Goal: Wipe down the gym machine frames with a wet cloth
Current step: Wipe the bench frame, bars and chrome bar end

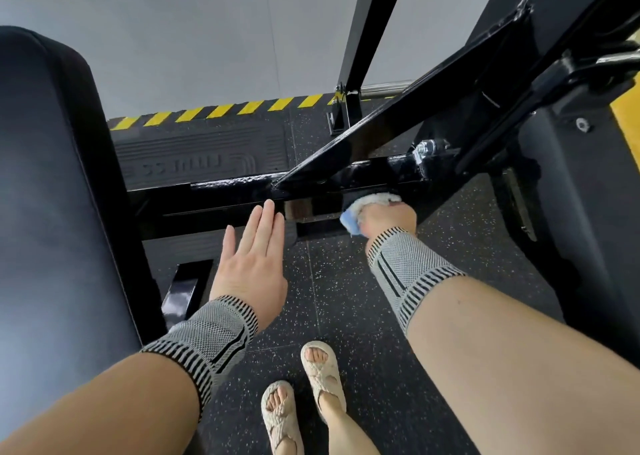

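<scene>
I see my right hand (388, 217) grasping the cloth (367, 205), bunched under its fingers and pressed to the near face of the black crossbar (239, 186). My left hand (251, 257) hangs released, flat-fingered, just before that crossbar.

Fluffy white-blue cloth (367, 205) against glossy, seemingly wet black frame bar (242, 181)

Padded bench (52, 184) at left, frame crossbar (235, 186) running rightward beyond both hands, cloth (367, 209) against its near face, sandalled feet (304, 395) nearest.
</scene>
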A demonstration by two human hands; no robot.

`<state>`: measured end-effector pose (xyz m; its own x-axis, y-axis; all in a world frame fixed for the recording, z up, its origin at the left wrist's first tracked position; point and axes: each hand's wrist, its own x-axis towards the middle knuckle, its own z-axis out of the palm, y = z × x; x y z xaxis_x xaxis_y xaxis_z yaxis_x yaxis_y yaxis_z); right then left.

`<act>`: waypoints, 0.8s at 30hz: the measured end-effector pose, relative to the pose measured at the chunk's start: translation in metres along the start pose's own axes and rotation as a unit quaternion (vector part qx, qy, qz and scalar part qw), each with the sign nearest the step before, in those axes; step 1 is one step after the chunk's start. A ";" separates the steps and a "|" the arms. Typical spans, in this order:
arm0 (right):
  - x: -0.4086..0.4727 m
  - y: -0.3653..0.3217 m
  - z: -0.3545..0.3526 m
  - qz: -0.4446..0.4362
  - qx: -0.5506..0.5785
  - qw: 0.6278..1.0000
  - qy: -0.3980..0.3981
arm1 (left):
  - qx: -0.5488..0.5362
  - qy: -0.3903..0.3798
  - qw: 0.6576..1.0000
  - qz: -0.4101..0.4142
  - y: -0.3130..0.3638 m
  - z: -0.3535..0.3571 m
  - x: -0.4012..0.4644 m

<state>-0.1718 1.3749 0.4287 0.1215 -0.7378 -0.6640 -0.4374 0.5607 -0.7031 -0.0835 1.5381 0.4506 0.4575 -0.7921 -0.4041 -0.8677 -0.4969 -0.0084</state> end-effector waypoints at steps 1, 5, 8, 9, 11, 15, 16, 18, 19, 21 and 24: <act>0.004 0.006 0.007 -0.011 -0.006 1.000 -0.023 | -0.005 -0.006 1.000 0.005 0.001 0.004 -0.001; 0.004 0.033 0.017 0.015 0.040 0.999 -0.003 | -0.036 -0.054 0.998 0.026 0.006 0.021 -0.009; -0.002 0.055 0.014 0.010 -0.002 1.000 0.013 | -0.081 -0.091 0.992 0.030 0.007 0.036 -0.015; -0.005 0.063 0.011 0.009 -0.008 1.000 0.015 | -0.094 -0.099 0.990 0.029 0.008 0.042 -0.017; -0.010 0.080 0.009 0.017 -0.017 0.999 0.027 | -0.113 -0.107 0.987 0.031 0.010 0.056 -0.019; -0.016 0.125 0.011 0.030 -0.029 0.999 0.027 | -0.151 -0.109 0.982 0.042 0.016 0.093 -0.027; -0.015 0.137 0.012 0.033 -0.029 0.999 0.026 | -0.157 -0.107 0.981 0.045 0.017 0.104 -0.026; -0.010 0.161 0.018 0.041 -0.031 0.998 0.026 | -0.158 -0.100 0.981 0.049 0.018 0.131 -0.023; -0.007 0.168 0.020 0.046 -0.033 0.998 0.025 | -0.157 -0.097 0.982 0.049 0.017 0.140 -0.020; 0.007 0.188 0.028 0.039 -0.043 0.998 0.019 | -0.159 -0.089 0.982 0.038 0.018 0.165 -0.013; 0.036 0.217 0.047 0.009 -0.062 0.998 0.017 | -0.167 -0.087 0.982 0.026 0.021 0.205 0.008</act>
<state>-0.2207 1.4878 0.2402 0.0824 -0.7417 -0.6657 -0.5467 0.5248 -0.6524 -0.1376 1.5944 0.2599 0.3486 -0.7611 -0.5470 -0.7639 -0.5689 0.3047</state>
